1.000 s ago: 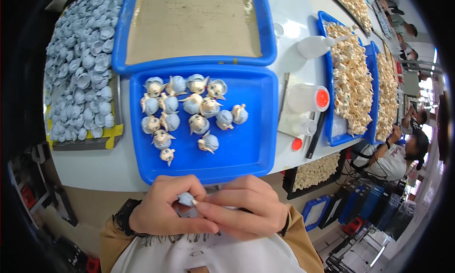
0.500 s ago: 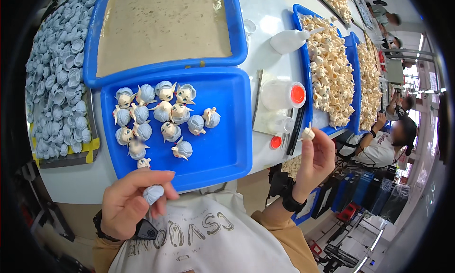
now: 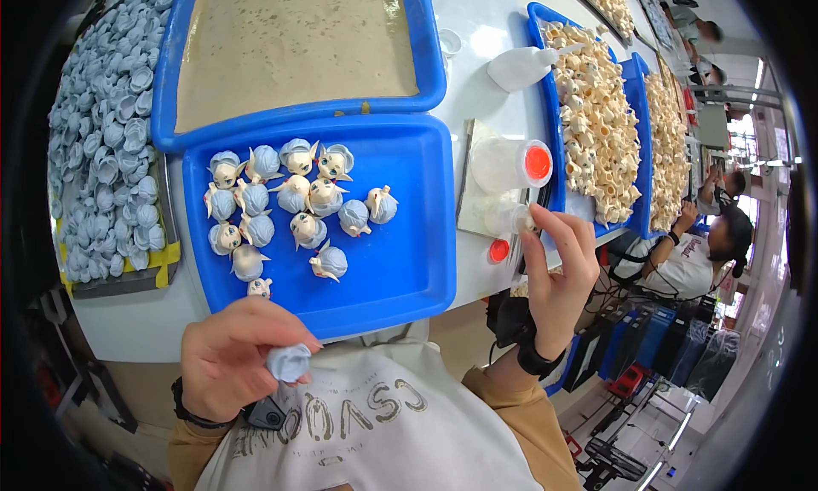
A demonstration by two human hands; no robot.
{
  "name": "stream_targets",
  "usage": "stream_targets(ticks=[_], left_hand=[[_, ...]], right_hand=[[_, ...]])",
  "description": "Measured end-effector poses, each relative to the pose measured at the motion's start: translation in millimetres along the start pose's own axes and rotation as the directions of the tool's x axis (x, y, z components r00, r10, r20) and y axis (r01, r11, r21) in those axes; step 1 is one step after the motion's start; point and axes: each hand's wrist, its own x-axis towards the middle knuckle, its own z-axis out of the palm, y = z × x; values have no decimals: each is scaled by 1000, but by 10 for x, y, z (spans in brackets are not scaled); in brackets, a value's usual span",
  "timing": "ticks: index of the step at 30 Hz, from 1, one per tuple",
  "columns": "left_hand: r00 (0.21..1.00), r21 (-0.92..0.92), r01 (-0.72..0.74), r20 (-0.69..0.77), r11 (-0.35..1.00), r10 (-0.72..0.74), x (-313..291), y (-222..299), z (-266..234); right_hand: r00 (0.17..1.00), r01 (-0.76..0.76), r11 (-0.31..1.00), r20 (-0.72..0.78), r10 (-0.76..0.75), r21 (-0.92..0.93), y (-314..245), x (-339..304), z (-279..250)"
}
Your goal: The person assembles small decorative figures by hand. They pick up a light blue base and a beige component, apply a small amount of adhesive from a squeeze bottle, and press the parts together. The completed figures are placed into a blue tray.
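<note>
My left hand (image 3: 239, 359) is closed on a light blue doll hair piece (image 3: 288, 363), a small hollow cap with sculpted strands, in front of the blue tray (image 3: 388, 295). Within that tray lie several doll heads (image 3: 307, 229) with pointed ears and blue hair. My right hand (image 3: 561, 265) is raised beside the clear cups, pinching a small cream doll face piece (image 3: 529, 226) between thumb and fingertips; fingers hide much of it. Just left of those fingertips is a small clear cup (image 3: 503, 218).
Loose blue hair pieces (image 3: 106, 150) fill a tray at far left. Cream face pieces (image 3: 596, 124) crowd blue bins at right. A white squeeze bottle (image 3: 520, 69), a tub with a red disc (image 3: 503, 165) and a beige-filled tray (image 3: 294, 48) stand behind. A co-worker (image 3: 694, 257) sits at far right.
My right hand has moved left toward the small cup with the face piece. My left hand has turned the hair piece, so its hollow side shows more, and shifted it slightly down.
</note>
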Motion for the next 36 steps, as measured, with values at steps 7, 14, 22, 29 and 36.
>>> stream_targets(ticks=[7, 14, 22, 29, 36], left_hand=[[994, -3, 25, 105, 1000, -24, -5, 65, 18], [987, -74, 85, 142, 994, -73, -15, 19, 39], [997, -141, 42, 73, 989, -32, 19, -63, 87], [1000, -49, 24, -2, 999, -24, 73, -36, 193], [1000, 81, 21, -14, 996, -20, -18, -47, 156]], right_hand=[[1000, 3, 997, 31, -1, -75, -87, 76, -50], [976, -154, 980, -138, 171, 127, 45, -142, 139], [821, -159, 826, -393, 415, 540, -223, -315, 331], [937, 333, 541, -209, -279, 772, -756, -352, 298], [887, 278, 665, 81, -454, 693, -924, -185, 253]])
